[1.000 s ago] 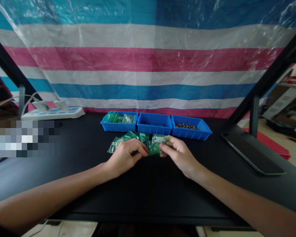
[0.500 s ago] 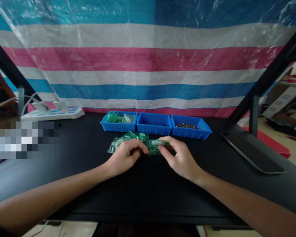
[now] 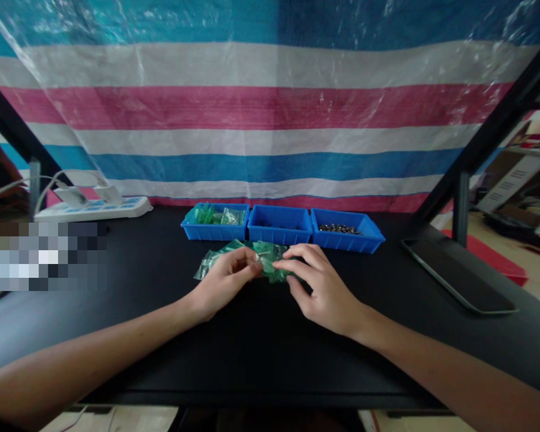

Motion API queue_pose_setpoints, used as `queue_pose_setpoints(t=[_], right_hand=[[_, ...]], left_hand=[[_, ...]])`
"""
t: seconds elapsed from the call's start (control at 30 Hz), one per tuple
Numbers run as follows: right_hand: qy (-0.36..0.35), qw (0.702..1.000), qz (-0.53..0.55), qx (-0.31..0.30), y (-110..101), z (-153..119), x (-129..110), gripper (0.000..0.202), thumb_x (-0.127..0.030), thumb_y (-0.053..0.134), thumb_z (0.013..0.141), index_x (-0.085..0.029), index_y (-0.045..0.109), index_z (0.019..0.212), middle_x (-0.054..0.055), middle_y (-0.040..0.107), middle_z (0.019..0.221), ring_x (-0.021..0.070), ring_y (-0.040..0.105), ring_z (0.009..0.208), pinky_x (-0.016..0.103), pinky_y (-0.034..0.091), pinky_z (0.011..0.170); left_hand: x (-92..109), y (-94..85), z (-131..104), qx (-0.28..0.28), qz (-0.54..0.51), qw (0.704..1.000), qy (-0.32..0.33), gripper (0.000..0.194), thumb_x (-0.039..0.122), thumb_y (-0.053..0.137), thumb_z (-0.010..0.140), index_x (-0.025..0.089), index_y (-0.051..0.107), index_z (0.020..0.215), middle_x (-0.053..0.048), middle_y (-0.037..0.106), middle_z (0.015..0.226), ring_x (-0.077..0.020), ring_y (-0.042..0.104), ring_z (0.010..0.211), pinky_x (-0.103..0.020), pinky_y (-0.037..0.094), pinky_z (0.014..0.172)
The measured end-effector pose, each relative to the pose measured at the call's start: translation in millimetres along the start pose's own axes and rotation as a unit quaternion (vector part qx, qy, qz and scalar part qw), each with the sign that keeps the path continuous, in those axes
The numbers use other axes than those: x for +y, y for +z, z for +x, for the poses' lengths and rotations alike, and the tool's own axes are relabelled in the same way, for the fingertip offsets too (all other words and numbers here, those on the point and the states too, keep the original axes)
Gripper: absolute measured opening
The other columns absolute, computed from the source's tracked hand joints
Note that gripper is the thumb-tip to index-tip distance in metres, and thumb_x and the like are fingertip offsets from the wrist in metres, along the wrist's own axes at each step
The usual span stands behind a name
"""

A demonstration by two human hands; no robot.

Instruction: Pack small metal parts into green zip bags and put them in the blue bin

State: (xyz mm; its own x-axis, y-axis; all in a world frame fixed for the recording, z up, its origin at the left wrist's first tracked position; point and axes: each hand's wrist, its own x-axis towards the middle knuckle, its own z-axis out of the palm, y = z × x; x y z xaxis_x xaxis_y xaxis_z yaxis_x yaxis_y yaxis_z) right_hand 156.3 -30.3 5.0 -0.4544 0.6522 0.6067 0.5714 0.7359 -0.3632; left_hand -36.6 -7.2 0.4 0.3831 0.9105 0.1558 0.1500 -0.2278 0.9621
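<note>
Small clear bags with green contents [image 3: 274,273] lie in a pile on the black table, in front of the blue bins. My left hand [image 3: 227,276] is over the pile's left part, thumb and forefinger pinched together on a green bag at its middle. My right hand [image 3: 321,285] is at the pile's right side, its fingers apart and the fingertips near the green bags. Behind the pile, the left blue bin [image 3: 215,232] holds green pieces and clear bags, the middle bin [image 3: 279,234] small dark parts, and the right bin [image 3: 346,240] shiny metal parts.
A white power strip [image 3: 94,209] with plugs and cables sits at the back left. A dark phone-like slab [image 3: 459,276] lies on the right of the table [image 3: 252,360]. Black frame bars rise at both sides, before a striped sheet [image 3: 261,108].
My right hand has opened, its fingers now spread and reaching further left over the bags. My left thumb and forefinger have closed together on a bag. The pale piece near my right fingertips is gone from there.
</note>
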Motion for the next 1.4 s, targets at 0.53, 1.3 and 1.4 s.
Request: queue_pose_setpoints(t=[0.53, 1.3, 1.4], right_hand=[[0.168, 0.964, 0.204, -0.037, 1, 3, -6, 0.022, -0.026, 0.045, 0.086, -0.016, 0.062, 0.079, 0.003, 0.054, 0.068, 0.0141, 0.049, 0.062, 0.027, 0.038, 0.057], [0.085, 0.980, 0.166, -0.073, -4, 5, -4, 0.015, -0.020, 0.048, 0.085, -0.019, 0.060, 0.094, 0.006, 0.057, 0.096, 0.0164, 0.057, 0.084, 0.030, 0.047, 0.075], [0.100, 0.980, 0.159, -0.061, -5, 7, -4, 0.010, -0.023, 0.050, 0.084, -0.019, 0.054, 0.076, 0.007, 0.058, 0.093, 0.0184, 0.057, 0.086, 0.031, 0.045, 0.077]], left_hand=[[3, -5.9, -7, -0.049, 0.333, 0.897, 0.288, 0.014, 0.014, 0.046, 0.084, 0.016, 0.060, 0.087, -0.004, 0.059, 0.080, -0.0144, 0.052, 0.077, -0.027, 0.042, 0.072], [2, -7.0, -3, 0.029, 0.260, 0.944, 0.199, 0.006, 0.012, 0.048, 0.079, 0.016, 0.052, 0.080, 0.002, 0.052, 0.068, -0.0079, 0.046, 0.057, -0.019, 0.037, 0.053], [6, -7.9, -1, 0.027, 0.259, 0.940, 0.222, 0.009, 0.009, 0.048, 0.077, 0.016, 0.052, 0.081, -0.001, 0.055, 0.076, -0.0095, 0.050, 0.064, -0.020, 0.041, 0.057]])
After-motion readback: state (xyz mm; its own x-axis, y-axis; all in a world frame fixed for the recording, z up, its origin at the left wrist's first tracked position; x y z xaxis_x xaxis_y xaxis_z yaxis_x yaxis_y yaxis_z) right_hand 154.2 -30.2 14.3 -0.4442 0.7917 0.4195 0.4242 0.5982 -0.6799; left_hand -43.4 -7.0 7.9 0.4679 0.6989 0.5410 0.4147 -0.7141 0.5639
